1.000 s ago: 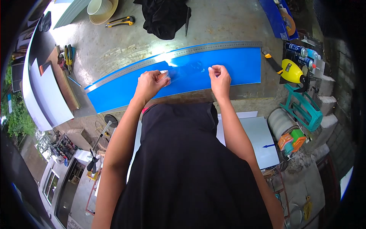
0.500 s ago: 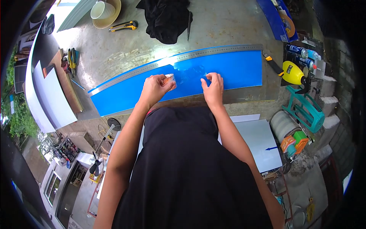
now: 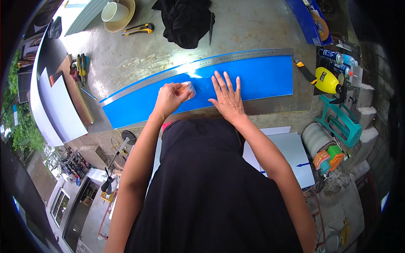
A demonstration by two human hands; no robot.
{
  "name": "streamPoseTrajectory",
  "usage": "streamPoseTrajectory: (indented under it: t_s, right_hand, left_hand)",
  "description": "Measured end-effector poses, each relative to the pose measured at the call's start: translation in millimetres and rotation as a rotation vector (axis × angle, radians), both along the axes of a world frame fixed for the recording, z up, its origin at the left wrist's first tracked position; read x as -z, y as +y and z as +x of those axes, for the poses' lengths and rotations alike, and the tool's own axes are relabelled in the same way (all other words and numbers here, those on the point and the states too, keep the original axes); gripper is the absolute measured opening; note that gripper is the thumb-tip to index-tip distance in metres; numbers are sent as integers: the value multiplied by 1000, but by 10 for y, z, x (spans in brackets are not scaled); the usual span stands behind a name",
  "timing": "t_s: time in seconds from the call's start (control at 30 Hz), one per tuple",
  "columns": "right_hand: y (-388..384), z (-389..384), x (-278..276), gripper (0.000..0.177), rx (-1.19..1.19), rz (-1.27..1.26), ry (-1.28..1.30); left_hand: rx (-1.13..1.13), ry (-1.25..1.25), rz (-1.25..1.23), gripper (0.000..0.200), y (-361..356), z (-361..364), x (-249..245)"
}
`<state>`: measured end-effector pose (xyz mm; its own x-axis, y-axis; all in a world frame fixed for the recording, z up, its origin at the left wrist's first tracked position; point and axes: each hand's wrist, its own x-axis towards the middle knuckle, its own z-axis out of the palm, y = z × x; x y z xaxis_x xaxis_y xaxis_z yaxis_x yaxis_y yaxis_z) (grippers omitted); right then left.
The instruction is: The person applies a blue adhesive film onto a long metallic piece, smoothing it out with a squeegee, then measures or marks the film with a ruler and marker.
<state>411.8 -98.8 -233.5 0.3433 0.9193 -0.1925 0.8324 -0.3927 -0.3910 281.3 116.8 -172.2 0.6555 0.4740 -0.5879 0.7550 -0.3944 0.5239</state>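
My left hand [image 3: 171, 99] is closed around a roll of clear tape [image 3: 190, 91] with an orange-brown inner part, held over the long blue sheet [image 3: 261, 78]. To its right, my right hand [image 3: 230, 97] lies flat on the sheet, fingers spread, palm down. A long steel ruler [image 3: 236, 57] runs along the far edge of the sheet. Any tape under my right palm is hidden.
Beyond the ruler are a yellow-black utility knife [image 3: 138, 29], a black cloth [image 3: 183, 21] and a cup [image 3: 114, 12] on a saucer. Pliers [image 3: 82, 69] lie left. A black-yellow cutter [image 3: 304, 71] and a yellow spray bottle [image 3: 327, 81] are at the right.
My right hand has gone from a pinch on clear film to lying flat and spread on the blue sheet. The left hand keeps the roll in nearly the same place.
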Motion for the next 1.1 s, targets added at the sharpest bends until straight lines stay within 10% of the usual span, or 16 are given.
streamPoseTrajectory:
  t_s: [1.1]
  right_hand:
    - [-176,219,355,95,104,-83,-89]
  left_hand:
    - [-113,-50,-124,48,26,-256,372]
